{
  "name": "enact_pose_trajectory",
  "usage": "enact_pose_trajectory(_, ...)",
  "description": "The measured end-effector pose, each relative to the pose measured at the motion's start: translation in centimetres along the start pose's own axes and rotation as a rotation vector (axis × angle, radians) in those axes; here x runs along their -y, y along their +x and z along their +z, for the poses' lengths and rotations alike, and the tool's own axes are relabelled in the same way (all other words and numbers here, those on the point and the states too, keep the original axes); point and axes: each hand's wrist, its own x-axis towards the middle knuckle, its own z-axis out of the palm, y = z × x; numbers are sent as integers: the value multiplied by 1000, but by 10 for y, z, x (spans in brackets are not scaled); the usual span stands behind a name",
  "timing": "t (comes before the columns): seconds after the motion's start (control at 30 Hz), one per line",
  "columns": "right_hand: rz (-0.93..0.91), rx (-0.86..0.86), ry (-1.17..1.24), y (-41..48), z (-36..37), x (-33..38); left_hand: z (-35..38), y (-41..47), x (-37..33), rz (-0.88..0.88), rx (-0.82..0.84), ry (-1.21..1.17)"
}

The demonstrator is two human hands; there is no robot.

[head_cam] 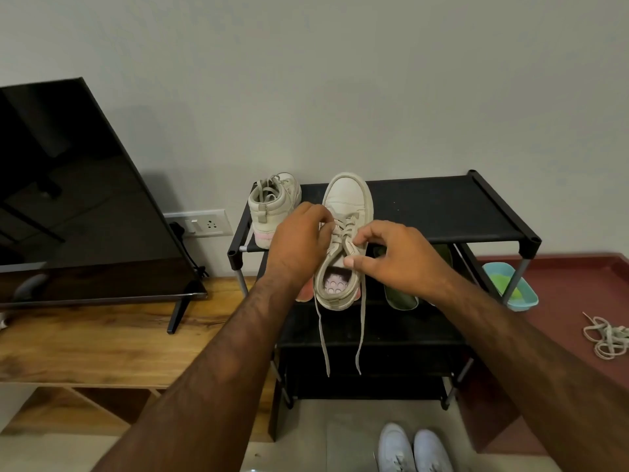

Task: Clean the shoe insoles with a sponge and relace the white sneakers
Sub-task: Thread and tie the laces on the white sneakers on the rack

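Note:
A white sneaker (347,199) lies on the top shelf of a black shoe rack (442,212), toe toward the wall, heel over the front edge. Its two lace ends (360,332) hang down in front of the rack. My left hand (299,236) pinches the lacing on the sneaker's left side. My right hand (391,257) pinches the lace on the right side by the tongue, thumb against the collar. A patterned insole (335,284) shows inside the heel. The second white sneaker (272,206) stands at the rack's back left corner. No sponge is in view.
A dark TV (78,199) stands on a wooden table (102,345) at left. A loose lace (607,337) and a blue basin (517,287) lie on the maroon surface at right. Green shoes (401,298) sit on a lower shelf. White shoes (412,451) are on the floor.

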Motion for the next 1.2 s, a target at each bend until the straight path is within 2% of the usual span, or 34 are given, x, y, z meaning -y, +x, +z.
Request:
enact_pose_trajectory(0.13, 53, -71, -26, -1, 9, -2, -5, -16, 5, -101, 4, -208)
enact_pose_trajectory(0.2, 71, -93, -47, -2, 12, -2, -7, -26, 9, -97, 49, -277)
enact_pose_trajectory(0.3, 121, -143, -10, -6, 18, 1, -9, -39, 11, -45, 97, -291)
enact_pose_trajectory(0.37, 152, -177, 13, -10, 23, 4, -11, -45, 10, -72, 110, -309)
enact_pose_trajectory(0.57, 214, -252, 5, -18, 28, 14, -9, -46, 6, -70, 78, -235)
enact_pose_trajectory(0.67, 210, -261, 29, -18, 26, 17, -8, -42, 3, -180, 54, -263)
enact_pose_trajectory(0.87, 217, -327, 73, -10, 20, 23, -16, -32, -8, -471, 94, -708)
enact_pose_trajectory(1.0, 193, -363, 60, 2, 7, 28, -17, -15, -24, -543, 61, -755)
enact_pose_trajectory(1.2, 250, -264, 98, 50, -24, 35, -26, 42, -37, -710, 91, -743)
